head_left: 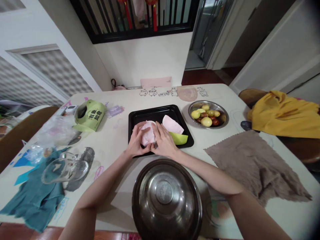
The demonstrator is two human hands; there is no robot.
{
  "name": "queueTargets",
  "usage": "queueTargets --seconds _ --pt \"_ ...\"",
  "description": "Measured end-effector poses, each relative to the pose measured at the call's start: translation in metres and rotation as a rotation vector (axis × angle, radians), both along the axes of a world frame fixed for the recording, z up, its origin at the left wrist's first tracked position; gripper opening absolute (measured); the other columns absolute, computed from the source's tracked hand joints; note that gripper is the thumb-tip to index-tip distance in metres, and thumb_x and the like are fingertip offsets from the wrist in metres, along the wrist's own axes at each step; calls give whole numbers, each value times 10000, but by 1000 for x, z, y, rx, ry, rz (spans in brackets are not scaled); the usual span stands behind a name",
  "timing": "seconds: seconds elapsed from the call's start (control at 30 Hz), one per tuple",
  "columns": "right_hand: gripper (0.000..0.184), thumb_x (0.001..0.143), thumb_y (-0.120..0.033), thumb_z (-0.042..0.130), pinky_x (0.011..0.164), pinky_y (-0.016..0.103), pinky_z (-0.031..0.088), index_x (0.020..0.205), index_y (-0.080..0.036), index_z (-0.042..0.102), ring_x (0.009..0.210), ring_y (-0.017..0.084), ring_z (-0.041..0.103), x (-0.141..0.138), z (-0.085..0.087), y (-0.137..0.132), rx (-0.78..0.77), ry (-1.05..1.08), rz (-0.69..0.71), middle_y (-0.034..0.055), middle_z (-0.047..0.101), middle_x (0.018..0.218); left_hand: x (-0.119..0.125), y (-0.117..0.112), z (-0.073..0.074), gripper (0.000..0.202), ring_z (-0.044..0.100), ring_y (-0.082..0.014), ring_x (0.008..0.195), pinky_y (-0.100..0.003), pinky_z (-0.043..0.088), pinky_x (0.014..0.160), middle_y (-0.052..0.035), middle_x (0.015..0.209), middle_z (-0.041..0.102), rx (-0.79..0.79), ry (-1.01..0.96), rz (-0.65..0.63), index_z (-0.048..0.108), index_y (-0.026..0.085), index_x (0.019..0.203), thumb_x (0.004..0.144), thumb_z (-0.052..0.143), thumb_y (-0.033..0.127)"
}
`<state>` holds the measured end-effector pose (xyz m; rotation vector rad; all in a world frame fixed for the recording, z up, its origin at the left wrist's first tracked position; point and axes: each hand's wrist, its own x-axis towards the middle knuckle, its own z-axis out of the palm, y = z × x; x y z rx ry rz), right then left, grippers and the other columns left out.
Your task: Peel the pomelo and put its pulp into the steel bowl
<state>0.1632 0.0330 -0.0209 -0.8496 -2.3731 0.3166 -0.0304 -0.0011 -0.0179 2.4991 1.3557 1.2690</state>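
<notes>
Over a black tray [136, 116] a round pomelo [149, 135], its green rind off and its pale pink pith showing, is gripped between my two hands. My left hand [138, 140] curls round its left side. From the right, my right hand [163, 140] presses on it with the fingers over the top; both thumbs meet at the near side. Right of my hands lie two pieces of pomelo peel in the tray: one shows its pinkish inner side [173, 125], the other its bright green skin [180, 138]. My fingers hide part of the pomelo.
A steel bowl of fruit [227, 121] stands right of the tray. An upturned metal bowl [166, 200] sits close in front of me. Leftward are a glass pitcher [53, 170], a teal cloth [37, 196] and a green paper bag [91, 116]. A brown cloth [252, 160] lies on the right.
</notes>
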Motion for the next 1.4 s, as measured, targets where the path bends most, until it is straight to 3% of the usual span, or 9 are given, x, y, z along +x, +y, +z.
queueTargets --seconds 0.27,0.47,0.63,0.83,0.97,1.17,1.27,1.4 --pt "975 768 -124 563 1198 598 428 1644 -91 135 1557 399 295 -1 -9 3 -34 34 27 255 252 1682 -3 -1 1 641 478 -373 1364 -594 482 1091 -186 1456 415 -3 37 -20 438 230 1414 852 695 402" --pt "970 811 -113 522 1201 620 421 1666 -154 65 1575 378 268 1 -10 5 -11 59 74 196 222 1712 -9 2 -2 658 473 -364 1356 -609 493 1072 -188 1450 413 34 50 -62 431 235 1411 851 727 416" --pt "922 836 -103 504 1215 614 403 1664 -153 102 1581 360 262 4 -10 8 -4 55 104 211 233 1706 -11 2 -4 639 480 -361 1346 -626 490 1080 -179 1426 418 47 29 -67 456 231 1377 842 743 430" --pt "915 792 -63 492 1189 546 466 1652 -164 196 1565 334 313 9 -7 17 -44 58 155 173 278 1700 -13 5 -4 647 490 -363 1333 -620 504 1061 -187 1413 421 53 19 -91 469 226 1365 828 767 429" --pt "922 791 -64 493 1217 527 438 1654 -201 197 1566 309 318 11 -7 17 -73 101 143 142 294 1700 -14 8 -6 675 508 -364 1329 -619 506 1064 -178 1412 436 49 14 -99 476 241 1361 800 797 436" --pt "1025 785 -122 590 1256 542 371 1662 -151 60 1574 307 297 10 -8 16 -113 168 81 211 283 1689 -16 11 -2 699 503 -374 1390 -589 500 1095 -184 1471 448 10 58 -110 449 250 1420 814 760 405" --pt "1027 779 -160 643 1235 578 386 1647 -100 96 1554 348 334 10 -9 17 -169 158 12 266 322 1656 -11 7 6 680 446 -397 1461 -612 435 1142 -196 1515 448 8 127 -67 444 239 1440 836 712 400" --pt "945 793 -163 631 1220 590 407 1625 -90 190 1521 349 396 11 -8 15 -163 119 3 267 403 1612 7 -6 13 607 354 -416 1531 -634 330 1195 -165 1550 479 -70 183 134 474 247 1416 869 676 414"
